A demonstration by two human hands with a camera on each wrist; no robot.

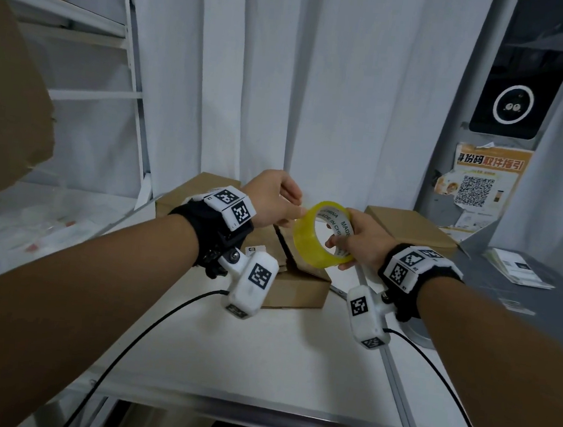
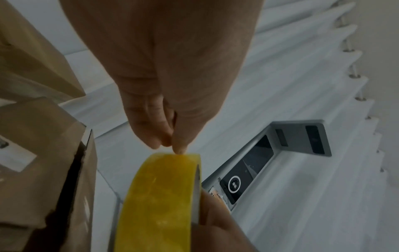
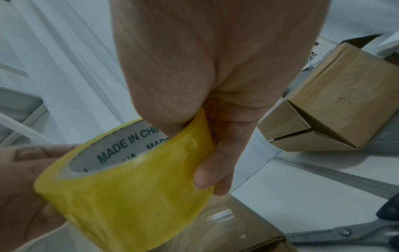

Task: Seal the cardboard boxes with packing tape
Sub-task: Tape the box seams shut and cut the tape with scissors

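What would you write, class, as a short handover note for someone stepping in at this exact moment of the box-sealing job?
Right hand grips the yellow tape roll, thumb through its core.
Left hand pinches at the roll's outer surface, apparently picking for the tape end.
Open-flapped box lies under the roll; two more boxes behind. Scissors lie beside the near box.
Done: no tape pulled free.
Left: free the end, tape the seams, cut.

I seem to be in a parcel pickup station, white shelving [image 1: 92, 57], cardboard boxes [image 1: 409, 227] on the tabletop [image 1: 259, 355], QR pickup poster [image 1: 482, 179], scanner kiosk [image 1: 514, 105]
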